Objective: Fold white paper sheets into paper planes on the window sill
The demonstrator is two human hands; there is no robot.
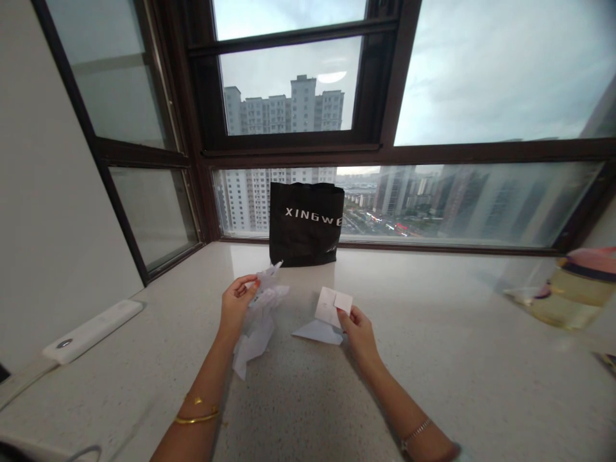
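Crumpled, thin white tissue paper (260, 327) hangs from my left hand (239, 298), whose thumb and fingers are pinched on it. Between the thumb and fingers of my right hand (357, 330) are small white cards (327, 306), one overlapping another. Just below them, close to the right hand, a folded white paper piece (318, 332) shows; whether the hand also holds it I cannot tell. Beyond both hands a black bag (307, 224) with white lettering stands upright by the window.
A white power strip (94, 330) with a cable lies at the left on the speckled white counter (423, 372). At the right stands a yellowish see-through jug (575, 292) with a pink lid. Dark-framed windows (298, 142) close off the back and left.
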